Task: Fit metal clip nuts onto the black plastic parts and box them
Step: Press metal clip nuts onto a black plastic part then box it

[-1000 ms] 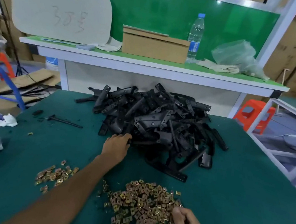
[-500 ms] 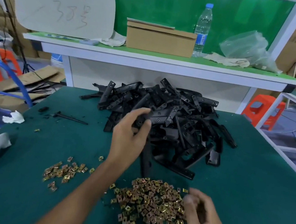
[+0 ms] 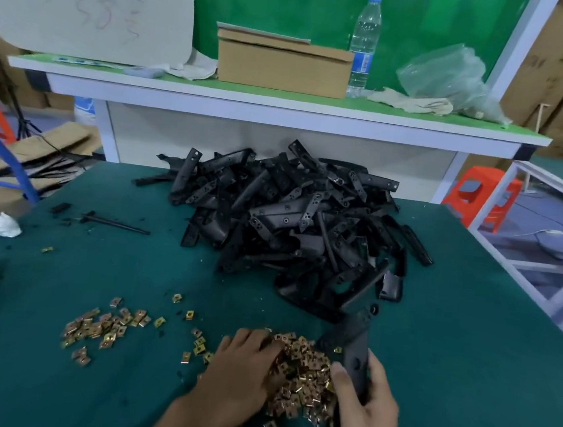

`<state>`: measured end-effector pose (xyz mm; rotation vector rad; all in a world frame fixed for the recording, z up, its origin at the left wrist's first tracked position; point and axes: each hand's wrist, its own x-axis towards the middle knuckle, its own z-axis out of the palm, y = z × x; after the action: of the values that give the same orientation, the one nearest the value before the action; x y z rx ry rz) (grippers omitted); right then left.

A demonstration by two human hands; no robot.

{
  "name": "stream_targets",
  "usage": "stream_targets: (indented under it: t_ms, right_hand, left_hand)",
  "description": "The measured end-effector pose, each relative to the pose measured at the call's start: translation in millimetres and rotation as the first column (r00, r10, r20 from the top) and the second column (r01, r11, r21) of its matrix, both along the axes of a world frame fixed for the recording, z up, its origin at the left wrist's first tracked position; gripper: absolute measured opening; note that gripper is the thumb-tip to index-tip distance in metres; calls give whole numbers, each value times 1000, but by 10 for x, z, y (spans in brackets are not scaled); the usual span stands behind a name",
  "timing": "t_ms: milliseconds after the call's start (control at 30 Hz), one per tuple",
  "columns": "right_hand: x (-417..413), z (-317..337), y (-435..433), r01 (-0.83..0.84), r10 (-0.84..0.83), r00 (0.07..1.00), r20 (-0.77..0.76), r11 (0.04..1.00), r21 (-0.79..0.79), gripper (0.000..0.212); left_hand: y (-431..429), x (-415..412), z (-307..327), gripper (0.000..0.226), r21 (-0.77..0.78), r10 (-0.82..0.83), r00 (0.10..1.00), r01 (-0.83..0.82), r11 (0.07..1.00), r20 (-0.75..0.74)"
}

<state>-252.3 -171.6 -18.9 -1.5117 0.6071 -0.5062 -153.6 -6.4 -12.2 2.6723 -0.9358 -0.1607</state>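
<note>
The green table (image 3: 463,385) spreads out under both your hands. Straight beyond your grip lies the pile of black parts (image 3: 293,221), a loose tangle. Its nearest pieces come close to the far tip of the part you hold, though you cannot tell whether they touch.

Farther beyond the grip, behind that pile, stands a white bench with a green top (image 3: 283,108). On it sits a closed cardboard box (image 3: 280,68). A crumpled clear plastic bag (image 3: 448,78) lies beyond and to the right of your grip. A water bottle (image 3: 364,42) stands upright just beside the box's right end.

Just left of the grip, between your two hands, is the heap of clip nuts (image 3: 302,377), brass-coloured and piled thick. A smaller scatter of nuts (image 3: 104,328) lies well to the left, apart from the heap, with a few strays between.

Your right hand (image 3: 367,417) is wrapped round the lower end of one black plastic part (image 3: 350,340) — thumb on its near face, fingers curled behind. The part slants up and away from you, over the heap's right edge.

Your left hand (image 3: 241,371) lies palm down on the heap's left side, fingers reaching into the nuts. The fingertips are blurred and half buried, so whether they pinch a nut cannot be told.
</note>
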Motion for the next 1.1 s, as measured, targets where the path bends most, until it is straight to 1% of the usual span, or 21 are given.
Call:
stream_targets:
  t_ms: [33,133,200,267,333,400,467,567,633,800,967,1100]
  right_hand:
    - [-13,-49,32,21,-21,1000,-3,1000,-16,35]
    - [-59,-111,126,58,-64,996,-60,993,-106,45]
    - [-66,-94,150,51,-68,991,-111,988,-149,47]
    - [-58,-104,142,34,-63,988,-140,979,-199,41]
    - [-44,-130,122,19,-55,987,-151,974,-227,45]
    - [-26,-169,90,1,-40,986,-161,972,-236,52]
    - [-13,-182,72,-14,-29,985,-173,970,-243,53]
    - [-32,-170,84,-15,-22,989,-144,967,-253,46]
    - [-49,-164,98,-20,-10,993,-115,966,-258,43]
    - [-48,-222,74,-49,22,994,-103,962,-269,43]
    - [-23,-212,46,-88,68,994,-80,957,-275,43]
    - [-32,-211,30,-126,106,991,-84,950,-284,43]
  left_hand:
    - [-12,8,-41,49,7,13,1000,-13,1000,12]
    - [-31,59,-65,34,-61,83,993,-78,995,84]
    - [-36,87,-63,32,-100,115,988,-104,990,107]
    - [-43,109,-70,33,-161,139,985,-122,979,99]
    - [-40,128,-59,32,-233,177,981,-154,960,77]
    - [-38,137,-44,29,-317,213,976,-191,929,34]
    - [-37,133,-30,28,-370,250,967,-245,896,-35]
    - [-14,110,-21,33,-401,283,953,-301,865,-105]
    - [10,86,-18,33,-416,293,948,-318,852,-126]
    - [70,15,11,22,-488,251,949,-314,815,-192]
    - [130,17,75,16,-556,233,919,-380,740,-319]
    - [142,18,101,16,-581,220,888,-435,688,-404]
